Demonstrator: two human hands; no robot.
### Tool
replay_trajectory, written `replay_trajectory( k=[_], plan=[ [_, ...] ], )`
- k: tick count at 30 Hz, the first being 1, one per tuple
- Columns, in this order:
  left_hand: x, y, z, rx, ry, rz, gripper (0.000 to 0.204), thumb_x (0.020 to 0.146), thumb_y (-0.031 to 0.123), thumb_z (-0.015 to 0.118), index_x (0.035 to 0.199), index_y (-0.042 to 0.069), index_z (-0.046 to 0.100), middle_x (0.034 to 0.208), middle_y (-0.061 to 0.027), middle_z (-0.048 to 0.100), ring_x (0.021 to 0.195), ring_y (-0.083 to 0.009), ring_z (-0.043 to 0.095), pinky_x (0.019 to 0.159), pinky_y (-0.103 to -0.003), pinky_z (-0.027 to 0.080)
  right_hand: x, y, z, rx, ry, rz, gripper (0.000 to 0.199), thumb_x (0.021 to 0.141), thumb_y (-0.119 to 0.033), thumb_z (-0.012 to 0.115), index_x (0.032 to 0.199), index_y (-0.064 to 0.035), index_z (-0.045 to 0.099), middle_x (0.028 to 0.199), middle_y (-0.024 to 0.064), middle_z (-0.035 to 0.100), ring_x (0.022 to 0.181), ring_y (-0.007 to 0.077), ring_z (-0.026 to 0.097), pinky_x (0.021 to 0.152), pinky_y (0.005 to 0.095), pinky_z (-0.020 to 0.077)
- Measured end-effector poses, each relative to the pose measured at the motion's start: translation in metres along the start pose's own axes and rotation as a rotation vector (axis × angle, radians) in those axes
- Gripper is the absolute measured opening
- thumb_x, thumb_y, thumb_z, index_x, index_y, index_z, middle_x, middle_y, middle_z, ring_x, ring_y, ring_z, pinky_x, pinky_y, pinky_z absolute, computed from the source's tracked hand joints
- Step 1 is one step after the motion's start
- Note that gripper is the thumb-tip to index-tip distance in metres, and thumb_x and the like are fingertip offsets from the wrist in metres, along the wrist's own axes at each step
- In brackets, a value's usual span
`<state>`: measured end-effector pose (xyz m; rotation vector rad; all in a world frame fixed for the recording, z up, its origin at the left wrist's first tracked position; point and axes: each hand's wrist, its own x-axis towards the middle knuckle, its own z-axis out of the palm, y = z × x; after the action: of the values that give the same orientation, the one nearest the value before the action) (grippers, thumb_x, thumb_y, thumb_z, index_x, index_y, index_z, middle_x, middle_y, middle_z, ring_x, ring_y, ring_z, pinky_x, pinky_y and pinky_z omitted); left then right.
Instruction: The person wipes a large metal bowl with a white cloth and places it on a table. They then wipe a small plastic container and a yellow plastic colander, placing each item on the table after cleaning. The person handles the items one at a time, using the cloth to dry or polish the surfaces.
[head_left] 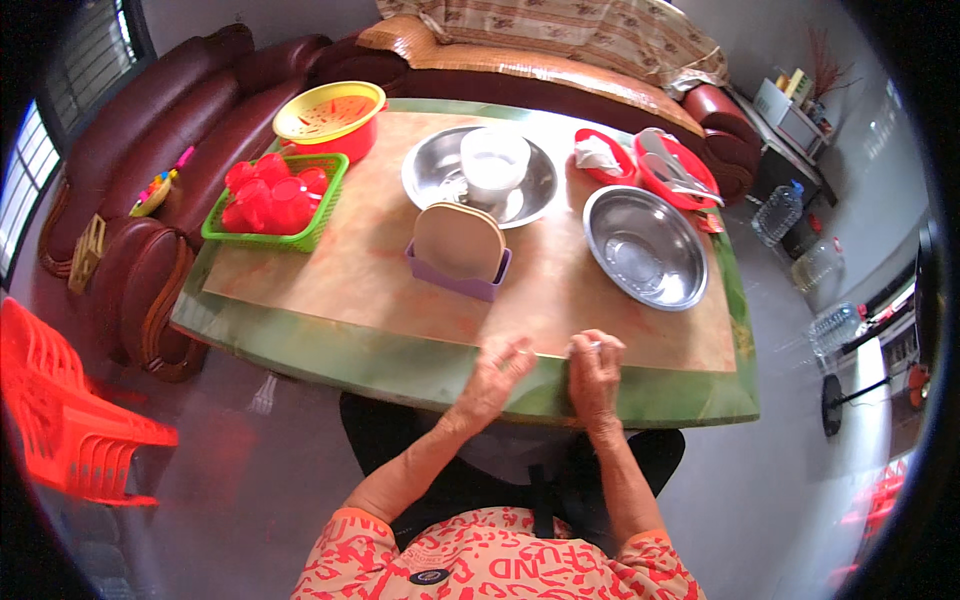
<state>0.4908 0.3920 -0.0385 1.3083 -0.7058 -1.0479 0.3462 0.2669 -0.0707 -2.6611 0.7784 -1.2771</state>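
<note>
Both hands at the near edge of the bench (300, 290), just apart from each other. Left hand (497, 372) lying on the green border, fingers (520, 350) loosely spread and slightly curled, nothing between them, tips resting on the surface. Right hand (595, 375) just beside it, fingers bent inward and drawn together around a small pale thing (585, 345) at the top of the fist; too small and too covered to tell what kind, or how firmly pinched. Judging by its size, probably light and easily lost from a loose grip, best kept between thumb and forefinger. Further in, at mid-bench, a purple holder (455, 277) with a stack of beige boards (460, 238) standing on edge, likely stiff and fairly light, easiest taken by the rounded top edge. Behind it a wide steel bowl (435, 170) with a white container (494, 160) inside. To the right a second, empty steel bowl (645, 247), smooth and probably slippery, best gripped at the rim. Far right, red plates (665, 165) with utensils. To the left a green basket (320, 220) of red cups (270, 195), and a yellow colander (328, 112) beyond
</note>
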Motion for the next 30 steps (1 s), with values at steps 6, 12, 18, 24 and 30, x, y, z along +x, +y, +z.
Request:
replay_trajectory(
  k=[6,12,18,24,30],
  plan=[
    [0.059,-0.005,-0.108,0.502,0.892,0.484,0.057,0.082,0.016,0.067,0.130,0.001,0.040,0.119,-0.0182,0.044,0.109,-0.0284,0.044,0.095,-0.038,0.038,-0.005,-0.002,-0.003,-0.041,-0.275,0.061,0.022,0.080,-0.007,0.058,0.101,-0.0127,0.060,0.115,0.0105,0.049,0.106,0.0335,0.044,0.089,0.0469,0.0376],
    [0.116,-0.011,-0.162,0.502,0.665,0.304,0.057,0.082,0.029,0.069,0.128,0.001,0.051,0.098,-0.0096,0.057,0.083,-0.0177,0.054,0.076,-0.030,0.047,0.007,0.015,0.003,0.006,-0.305,0.109,0.027,0.079,-0.008,0.058,0.104,-0.0184,0.061,0.116,0.0117,0.049,0.104,0.0351,0.043,0.088,0.0475,0.0393],
    [0.114,-0.007,-0.161,0.521,0.560,0.287,0.042,0.085,0.028,0.063,0.117,0.003,0.059,0.086,-0.0051,0.065,0.082,-0.0150,0.060,0.075,-0.030,0.048,0.015,0.023,0.011,-0.005,-0.302,0.151,0.029,0.079,-0.007,0.059,0.105,-0.0180,0.060,0.117,0.0127,0.049,0.103,0.0365,0.044,0.087,0.0463,0.0418],
    [0.086,0.002,-0.149,0.450,0.487,0.277,0.037,0.086,0.016,0.055,0.120,0.004,0.056,0.076,-0.0082,0.063,0.051,-0.0141,0.058,0.047,-0.029,0.047,0.016,0.020,0.012,0.022,-0.230,0.154,0.033,0.078,-0.005,0.061,0.110,-0.0152,0.059,0.115,0.0139,0.051,0.099,0.0359,0.046,0.086,0.0468,0.0421],
    [0.026,0.019,-0.152,0.081,0.636,-0.039,0.045,0.085,0.008,0.047,0.129,0.005,0.052,0.072,-0.0044,0.060,0.044,-0.0117,0.055,0.032,-0.024,0.043,0.014,0.023,0.015,0.033,-0.185,0.149,0.033,0.079,-0.006,0.063,0.111,-0.0125,0.059,0.114,0.0147,0.053,0.099,0.0366,0.047,0.086,0.0462,0.0426]
  ],
)
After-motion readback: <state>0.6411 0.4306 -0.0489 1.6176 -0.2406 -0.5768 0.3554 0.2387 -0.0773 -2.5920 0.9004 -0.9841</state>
